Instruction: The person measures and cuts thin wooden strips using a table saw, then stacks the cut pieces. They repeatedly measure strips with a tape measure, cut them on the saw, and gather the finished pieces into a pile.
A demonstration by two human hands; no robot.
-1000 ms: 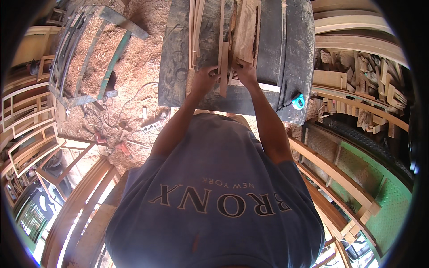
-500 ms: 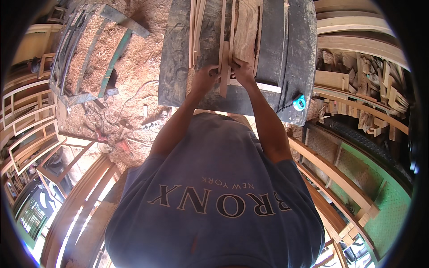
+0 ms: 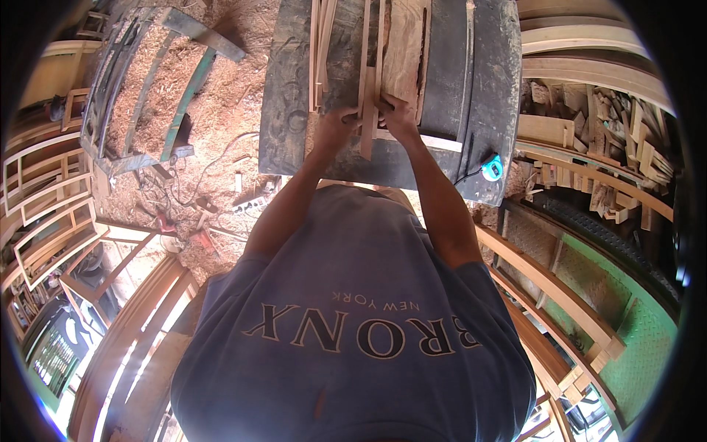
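Observation:
A short, pale wooden strip (image 3: 367, 140) lies lengthwise on the dark worktable (image 3: 291, 140), its near end poking out between my hands. My left hand (image 3: 339, 128) has curled fingers, with finger and thumb tips at the strip's left edge. From the other side, my right hand (image 3: 400, 119) grips its right edge with bent fingers. Two long thin battens (image 3: 380, 37) run away from me at the short strip's far end. To their right lies a wide, rough-edged board (image 3: 403, 59). Fingertips of both hands are partly hidden by the wood.
Several narrow strips (image 3: 321, 51) lie left of my hands. A turquoise tape measure (image 3: 492, 168) sits at the table's near right corner. Shavings cover the floor around a metal frame (image 3: 199, 33) at left. Offcuts (image 3: 641, 147) are piled on the right.
My left hand has shifted slightly left, and its fingers are a little looser at the strip. The strip's near end has moved slightly left. My right hand stays nearly in place.

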